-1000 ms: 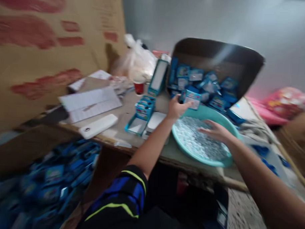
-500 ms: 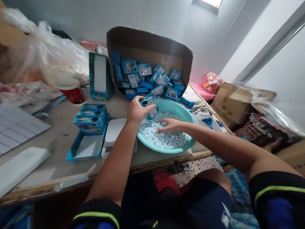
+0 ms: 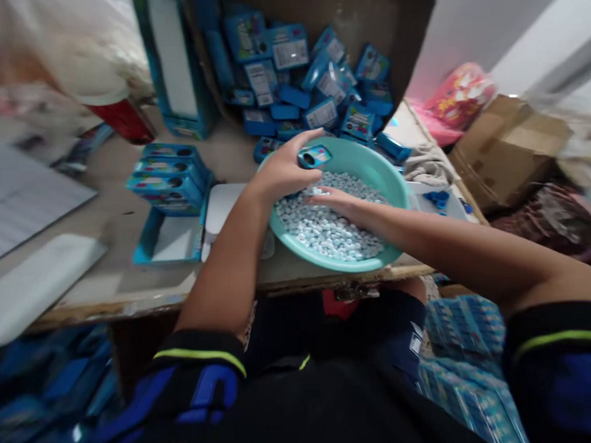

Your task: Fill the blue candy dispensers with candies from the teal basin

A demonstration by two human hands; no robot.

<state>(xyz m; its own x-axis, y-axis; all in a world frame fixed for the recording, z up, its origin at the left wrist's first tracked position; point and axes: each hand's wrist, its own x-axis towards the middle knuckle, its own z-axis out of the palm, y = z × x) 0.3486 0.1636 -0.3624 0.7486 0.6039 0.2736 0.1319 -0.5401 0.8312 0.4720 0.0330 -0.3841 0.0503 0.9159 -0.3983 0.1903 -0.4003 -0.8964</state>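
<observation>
My left hand [image 3: 288,166] is closed around a small blue printed box [image 3: 315,156], tilted over the near-left part of a turquoise basin [image 3: 398,186]. A dark round spot shows on the box's end. Many small white candies [image 3: 338,236] fill the bottom of the basin. Low in the basin, just below the box, my right hand [image 3: 342,204] is cupped, with a few candies between thumb and fingers; part of its fingers is hidden. Left of the basin, partly behind my left forearm, lies a white scale [image 3: 223,206].
A blue display tray [image 3: 178,240] holds several matching boxes [image 3: 168,181]. Behind the basin, a large carton [image 3: 380,24] lies on its side with many blue boxes. A red cup [image 3: 119,115], paper sheets [image 3: 25,199] and a white slab [image 3: 46,284] are on the left; a grey cloth [image 3: 428,165] is right.
The view has tipped down and come closer. My left hand has tilted the box over the basin. The right hand's fingers have drawn together and moved in beneath the box.
</observation>
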